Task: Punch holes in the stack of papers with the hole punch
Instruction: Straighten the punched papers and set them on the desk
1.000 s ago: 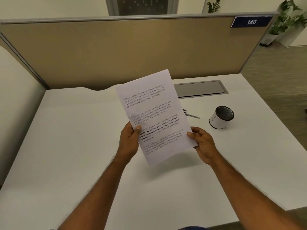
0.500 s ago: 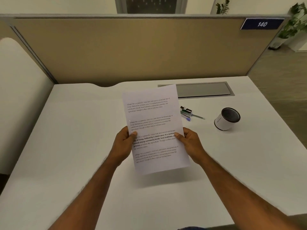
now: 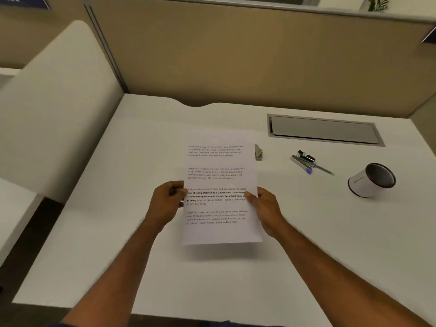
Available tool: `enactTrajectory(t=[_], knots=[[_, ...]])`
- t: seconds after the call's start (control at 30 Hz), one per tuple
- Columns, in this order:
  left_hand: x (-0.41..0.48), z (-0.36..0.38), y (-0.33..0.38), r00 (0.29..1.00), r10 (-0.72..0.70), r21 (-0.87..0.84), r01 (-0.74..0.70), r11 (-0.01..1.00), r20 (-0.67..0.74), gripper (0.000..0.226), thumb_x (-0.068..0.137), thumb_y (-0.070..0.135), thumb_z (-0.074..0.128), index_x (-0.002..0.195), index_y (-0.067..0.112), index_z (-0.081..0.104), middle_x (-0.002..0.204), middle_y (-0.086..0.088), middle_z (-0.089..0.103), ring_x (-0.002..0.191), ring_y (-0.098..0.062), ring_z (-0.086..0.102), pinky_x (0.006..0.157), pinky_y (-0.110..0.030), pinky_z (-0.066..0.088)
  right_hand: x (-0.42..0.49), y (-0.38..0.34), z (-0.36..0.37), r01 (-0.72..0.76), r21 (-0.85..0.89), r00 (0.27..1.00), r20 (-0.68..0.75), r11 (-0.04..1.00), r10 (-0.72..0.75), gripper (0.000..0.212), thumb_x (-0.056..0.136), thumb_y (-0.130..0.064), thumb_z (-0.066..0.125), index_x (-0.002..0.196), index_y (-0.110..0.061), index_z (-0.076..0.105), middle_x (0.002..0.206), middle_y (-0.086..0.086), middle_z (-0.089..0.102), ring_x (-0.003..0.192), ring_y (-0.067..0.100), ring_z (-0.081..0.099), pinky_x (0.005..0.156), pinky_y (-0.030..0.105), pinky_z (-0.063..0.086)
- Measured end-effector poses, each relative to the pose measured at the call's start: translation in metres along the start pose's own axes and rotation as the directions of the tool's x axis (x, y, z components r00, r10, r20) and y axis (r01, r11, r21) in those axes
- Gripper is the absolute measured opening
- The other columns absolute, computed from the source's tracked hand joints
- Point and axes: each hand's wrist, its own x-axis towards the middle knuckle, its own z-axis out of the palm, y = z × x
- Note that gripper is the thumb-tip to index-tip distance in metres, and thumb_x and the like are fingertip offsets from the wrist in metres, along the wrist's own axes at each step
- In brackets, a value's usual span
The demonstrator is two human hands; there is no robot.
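Observation:
I hold a stack of white printed papers (image 3: 220, 180) upright over the middle of the white desk (image 3: 118, 232). My left hand (image 3: 166, 202) pinches its left edge and my right hand (image 3: 265, 205) pinches its right edge, thumbs on the front sheet. A small grey metal object (image 3: 258, 152), possibly the hole punch, peeks out from behind the papers' top right corner; most of it is hidden.
To the right lie a metal stapler with a binder clip (image 3: 304, 159) and a pen (image 3: 322, 169). A white pen cup (image 3: 371, 180) lies on its side at far right. A grey cable hatch (image 3: 323, 129) sits near the tan partition (image 3: 236, 62).
The papers have turned from tilted to straight and now sit lower over the desk. The view has shifted left and down, and the small grey object behind the papers has come into sight.

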Motion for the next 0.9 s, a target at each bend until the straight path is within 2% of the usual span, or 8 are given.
enactTrajectory(t=[0.3, 0.37, 0.47, 0.53, 0.63, 0.7, 0.83, 0.9], knots=[[0.004, -0.089, -0.029, 0.991, -0.008, 0.128, 0.025, 0.991, -0.134, 0.020, 0.095, 0.006, 0.057, 0.111, 0.008, 0.069, 0.096, 0.001, 0.074, 0.084, -0.008, 0.069, 0.068, -0.017, 0.056, 0.013, 0.019, 0.099, -0.065, -0.064, 0.993, 0.093, 0.996, 0.070, 0.012, 0.094, -0.013, 0.059, 0.101, -0.018, 0.067, 0.106, 0.003, 0.072, 0.096, 0.021, 0.070, 0.088, 0.039, 0.056], [0.006, -0.106, -0.034, 0.986, -0.018, 0.142, 0.043, 0.989, -0.168, 0.019, 0.095, 0.007, 0.059, 0.112, 0.008, 0.067, 0.093, 0.003, 0.072, 0.083, -0.009, 0.068, 0.071, -0.022, 0.056, 0.015, 0.023, 0.119, -0.077, -0.072, 0.990, 0.111, 0.994, 0.085, 0.012, 0.094, -0.012, 0.058, 0.099, -0.018, 0.067, 0.105, 0.003, 0.072, 0.094, 0.021, 0.070, 0.087, 0.037, 0.057], [0.013, -0.130, -0.043, 0.975, -0.039, 0.166, 0.076, 0.983, -0.217, 0.022, 0.093, 0.008, 0.063, 0.114, 0.005, 0.066, 0.096, -0.003, 0.069, 0.087, -0.018, 0.066, 0.084, -0.037, 0.058, 0.016, 0.027, 0.146, -0.094, -0.081, 0.985, 0.140, 0.992, 0.105, 0.012, 0.094, -0.011, 0.058, 0.096, -0.019, 0.067, 0.102, 0.002, 0.072, 0.090, 0.018, 0.069, 0.082, 0.032, 0.057], [0.019, -0.146, -0.048, 0.969, -0.057, 0.193, 0.106, 0.975, -0.240, 0.026, 0.092, 0.009, 0.065, 0.117, 0.004, 0.065, 0.097, -0.004, 0.067, 0.089, -0.020, 0.065, 0.088, -0.041, 0.057, 0.019, 0.030, 0.162, -0.113, -0.093, 0.980, 0.154, 0.989, 0.126, 0.012, 0.093, -0.011, 0.059, 0.099, -0.017, 0.067, 0.104, 0.002, 0.072, 0.092, 0.018, 0.069, 0.084, 0.033, 0.056], [0.030, -0.168, -0.057, 0.967, -0.054, 0.289, 0.127, 0.949, -0.248, 0.030, 0.091, 0.013, 0.067, 0.121, 0.007, 0.064, 0.104, -0.005, 0.067, 0.095, -0.022, 0.064, 0.093, -0.041, 0.055, 0.024, 0.036, 0.184, -0.144, -0.159, 0.975, 0.148, 0.977, 0.167, 0.006, 0.091, -0.012, 0.061, 0.093, -0.015, 0.066, 0.103, 0.006, 0.073, 0.095, 0.025, 0.070, 0.087, 0.045, 0.057], [0.036, -0.180, -0.061, 0.967, -0.034, 0.390, 0.134, 0.911, -0.251, 0.032, 0.092, 0.016, 0.066, 0.123, 0.007, 0.064, 0.113, -0.007, 0.066, 0.097, -0.019, 0.061, 0.094, -0.033, 0.050, 0.026, 0.040, 0.196, -0.167, -0.206, 0.969, 0.144, 0.964, 0.198, 0.004, 0.090, -0.012, 0.061, 0.087, -0.014, 0.064, 0.101, 0.011, 0.072, 0.095, 0.029, 0.070, 0.085, 0.051, 0.057], [0.044, -0.192, -0.070, 0.969, -0.054, 0.468, 0.166, 0.868, -0.243, 0.032, 0.093, 0.016, 0.064, 0.124, 0.006, 0.063, 0.122, -0.010, 0.065, 0.105, -0.022, 0.060, 0.094, -0.033, 0.046, 0.029, 0.048, 0.215, -0.208, -0.248, 0.953, 0.164, 0.946, 0.253, 0.003, 0.090, -0.011, 0.061, 0.088, -0.010, 0.063, 0.102, 0.012, 0.072, 0.092, 0.029, 0.071, 0.079, 0.047, 0.060], [0.047, -0.196, -0.076, 0.967, -0.068, 0.480, 0.181, 0.858, -0.244, 0.031, 0.094, 0.015, 0.063, 0.123, 0.006, 0.064, 0.122, -0.011, 0.065, 0.102, -0.019, 0.058, 0.093, -0.032, 0.045, 0.032, 0.052, 0.222, -0.218, -0.280, 0.950, 0.160, 0.935, 0.270, 0.006, 0.090, -0.011, 0.061, 0.093, -0.006, 0.064, 0.102, 0.012, 0.072, 0.090, 0.028, 0.071, 0.077, 0.045, 0.060]])
